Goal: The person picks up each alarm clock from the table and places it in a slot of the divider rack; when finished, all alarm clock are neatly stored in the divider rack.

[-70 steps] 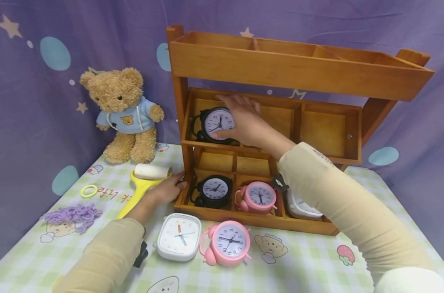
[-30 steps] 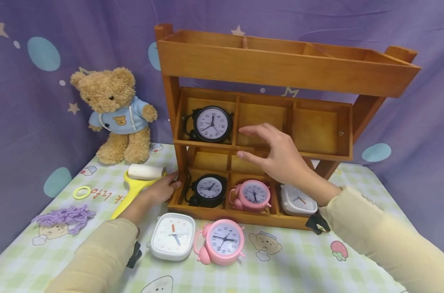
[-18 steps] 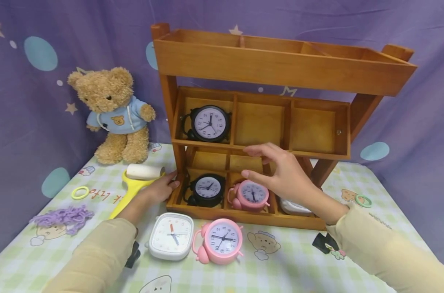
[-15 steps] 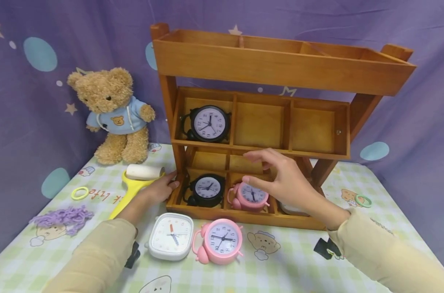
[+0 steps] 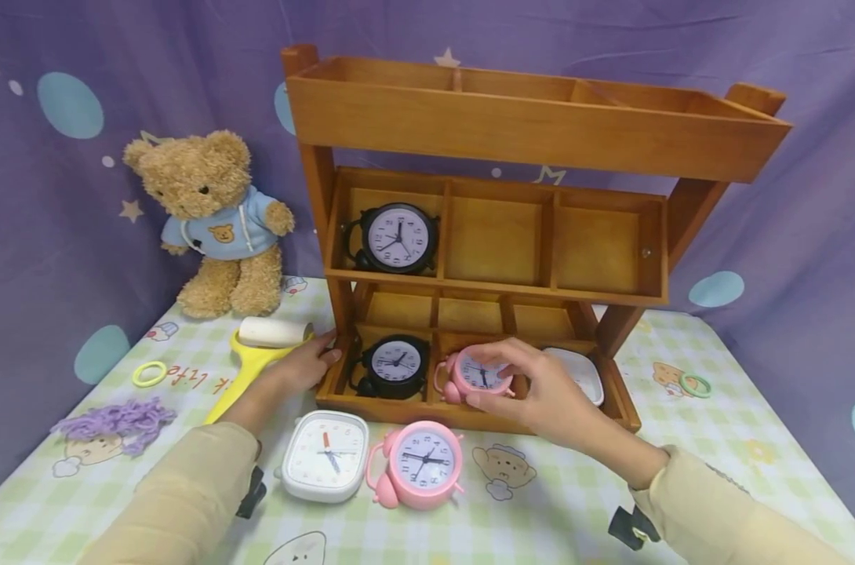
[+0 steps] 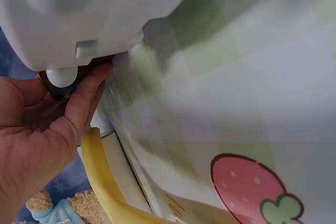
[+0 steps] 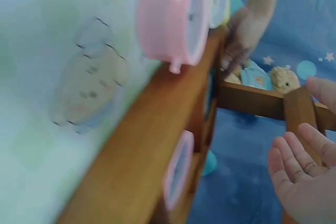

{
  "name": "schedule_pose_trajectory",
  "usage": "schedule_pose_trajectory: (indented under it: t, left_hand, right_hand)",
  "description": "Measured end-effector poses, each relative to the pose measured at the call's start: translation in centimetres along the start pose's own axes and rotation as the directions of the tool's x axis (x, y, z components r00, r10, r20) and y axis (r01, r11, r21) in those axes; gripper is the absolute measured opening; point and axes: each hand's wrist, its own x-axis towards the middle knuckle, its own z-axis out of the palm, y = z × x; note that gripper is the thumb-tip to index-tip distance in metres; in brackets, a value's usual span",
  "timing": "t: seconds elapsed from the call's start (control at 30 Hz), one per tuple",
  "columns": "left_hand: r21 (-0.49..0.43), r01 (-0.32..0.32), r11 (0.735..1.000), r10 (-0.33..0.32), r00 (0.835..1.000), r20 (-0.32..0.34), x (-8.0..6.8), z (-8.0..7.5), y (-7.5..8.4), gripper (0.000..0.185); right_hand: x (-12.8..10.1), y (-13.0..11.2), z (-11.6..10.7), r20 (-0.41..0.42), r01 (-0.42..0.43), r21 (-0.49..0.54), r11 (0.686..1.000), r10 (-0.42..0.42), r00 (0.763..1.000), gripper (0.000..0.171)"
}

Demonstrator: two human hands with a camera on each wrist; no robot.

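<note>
Right hand [image 5: 540, 392] fingers are pinching the pink clock [image 5: 478, 375] in the rack [image 5: 470, 416] slot, while left hand [image 5: 302, 367] fingers, relaxed, are steadying the rack's corner.

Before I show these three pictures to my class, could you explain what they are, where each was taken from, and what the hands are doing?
A person wears three cameras. The head view looks down on a checked tablecloth with a three-tier wooden shelf. The right hand reaches around a round pink alarm clock in the bottom tier's middle compartment; whether it grips yet is unclear. The left hand rests against the shelf's lower left corner. A square white clock and a second pink clock lie in front. The two blurry close-ups come from wrist cameras; the right one shows that hand's fingertips beside the shelf.
</note>
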Motion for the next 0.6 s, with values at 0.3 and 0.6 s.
schedule_pose_trajectory:
  t: [0.3,0.6]
  left_hand:
    - [-0.004,0.003,1.0,-0.003,1.0,0.003,0.1,0.0,0.0,0.054]
    - [-0.026,0.01,1.0,-0.01,1.0,0.017,0.2,0.1,-0.2,0.054]
  right_hand:
    - [-1.7,1.5,2.3,0.112,-0.057,0.095,0.994,0.046,0.993,0.052]
    - [-2.8,2.4,3.6,0.193,-0.117,0.116,0.986,0.093,0.977,0.053]
